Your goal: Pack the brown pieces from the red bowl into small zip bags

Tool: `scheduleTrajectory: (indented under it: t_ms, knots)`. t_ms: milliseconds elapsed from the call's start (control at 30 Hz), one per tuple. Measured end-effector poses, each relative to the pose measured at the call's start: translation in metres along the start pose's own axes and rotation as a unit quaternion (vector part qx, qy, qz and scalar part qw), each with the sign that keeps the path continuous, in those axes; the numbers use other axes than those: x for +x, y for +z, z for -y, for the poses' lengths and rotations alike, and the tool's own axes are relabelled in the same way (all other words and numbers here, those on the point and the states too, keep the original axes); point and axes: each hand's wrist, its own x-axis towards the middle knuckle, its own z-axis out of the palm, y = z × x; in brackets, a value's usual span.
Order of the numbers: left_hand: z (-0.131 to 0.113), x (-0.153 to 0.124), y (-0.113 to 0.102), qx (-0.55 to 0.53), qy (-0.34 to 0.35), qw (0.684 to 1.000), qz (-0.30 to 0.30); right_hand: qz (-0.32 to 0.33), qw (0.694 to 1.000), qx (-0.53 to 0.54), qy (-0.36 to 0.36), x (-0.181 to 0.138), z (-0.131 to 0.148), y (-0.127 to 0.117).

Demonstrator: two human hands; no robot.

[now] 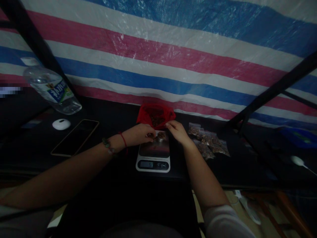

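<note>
On the scale's platform: we have a small metal cup (pixel 160 136) holding brownish pieces, set toward the far edge of the digital kitchen scale (pixel 153 159), which stands on the dark table (pixel 116 110).
Left hand: our left hand (pixel 140 134) comes in from the left with its fingers drawn together against the cup's near-left side. It seems to pinch the rim, though the light is too dim for us to be sure.
Right hand: our right hand (pixel 177 131) has its fingertips curled at the spot where the cup meets the lower edge of the red bag (pixel 155 115). We cannot tell whether they grip anything.
Behind the scale: the red bag lies open, with dark contents showing, and touches the scale's far side.
To the right: small zip bags (pixel 208 141) filled with brown pieces lie in a loose heap.
To the left: a phone (pixel 75 137) lies face up and well apart from the scale.
Step, as we judge it: a portion is being adjusted in the cup while it sits on the scale.
Next move calls for: a light touch, hands lifted clear of the platform so the display (pixel 146 164) reads true, and the cup kept from tipping.
</note>
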Motion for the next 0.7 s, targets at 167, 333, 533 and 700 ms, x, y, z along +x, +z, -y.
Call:
scheduleTrajectory:
  t_ms: [167, 333, 533, 700]
  knots:
    - [-0.004, -0.008, -0.001, -0.007, -0.011, 1.0, -0.021, 0.003, 1.0, -0.007, 0.001, 0.0, 0.001, -0.001]
    - [-0.008, -0.016, 0.002, 0.002, -0.019, 0.999, -0.029, 0.008, 1.0, -0.01, -0.002, 0.0, 0.0, 0.0]
    - [-0.014, -0.021, 0.005, 0.0, -0.013, 1.0, -0.028, 0.008, 1.0, -0.005, -0.003, -0.001, 0.001, 0.001]
    - [-0.015, -0.023, 0.009, 0.014, -0.013, 0.999, -0.028, 0.009, 1.0, -0.01, -0.004, 0.0, 0.0, 0.001]
